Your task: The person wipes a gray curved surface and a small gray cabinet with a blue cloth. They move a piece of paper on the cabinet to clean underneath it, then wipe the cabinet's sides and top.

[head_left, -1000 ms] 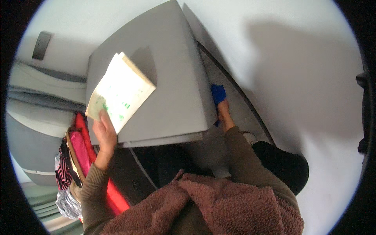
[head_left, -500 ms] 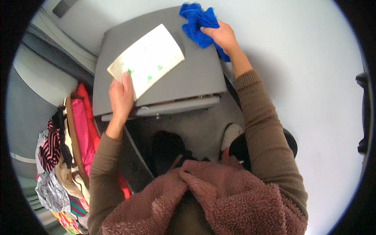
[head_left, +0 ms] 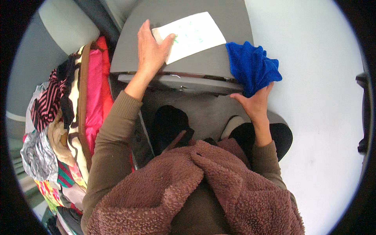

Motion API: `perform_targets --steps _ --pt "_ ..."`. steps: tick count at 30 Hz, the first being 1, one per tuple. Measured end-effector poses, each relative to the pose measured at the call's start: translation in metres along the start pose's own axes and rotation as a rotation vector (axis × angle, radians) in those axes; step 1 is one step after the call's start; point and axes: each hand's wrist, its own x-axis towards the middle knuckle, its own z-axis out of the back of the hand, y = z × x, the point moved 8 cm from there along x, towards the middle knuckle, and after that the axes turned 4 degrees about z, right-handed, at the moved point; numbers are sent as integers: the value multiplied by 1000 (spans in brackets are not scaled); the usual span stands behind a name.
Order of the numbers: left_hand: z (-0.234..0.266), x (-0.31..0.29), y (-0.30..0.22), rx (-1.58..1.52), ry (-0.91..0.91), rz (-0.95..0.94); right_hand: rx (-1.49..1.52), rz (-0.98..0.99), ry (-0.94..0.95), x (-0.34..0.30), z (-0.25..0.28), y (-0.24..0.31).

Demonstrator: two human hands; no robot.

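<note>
A white booklet (head_left: 194, 37) with green marks lies on a grey cabinet top (head_left: 231, 19). My left hand (head_left: 152, 49) is at its left corner, thumb over the page and fingers spread past the edge. A crumpled blue cloth (head_left: 254, 66) is at the cabinet's front right corner, part of it beyond the edge. Just below the cloth, my right hand (head_left: 256, 103) is open, thumb stretched out to the left and fingertips at the cloth's lower edge.
A drawer front (head_left: 184, 84) sticks out slightly under the cabinet top. To the left is a heap of clothes (head_left: 51, 129) beside pink and red fabric (head_left: 94, 94). A white wall (head_left: 313, 117) stands on the right. My shoe (head_left: 235, 123) shows below.
The booklet has gone from tilted in my left hand to lying on the cabinet top. My right hand has come down and let go of the blue cloth. The view has shifted.
</note>
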Motion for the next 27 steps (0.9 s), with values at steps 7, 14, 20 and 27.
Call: perform_targets --steps 7,14,20,27 --pt "4 -17 -17 -29 640 -248 41 -103 -113 8 -11 -13" --pt "14 -47 -35 372 523 -426 -70 -37 -236 26 5 -20" --pt "-12 -50 -47 409 406 -524 -14 -49 -326 53 -6 -53" --pt "-63 -51 -61 558 392 -462 193 -162 -467 78 -44 -121"
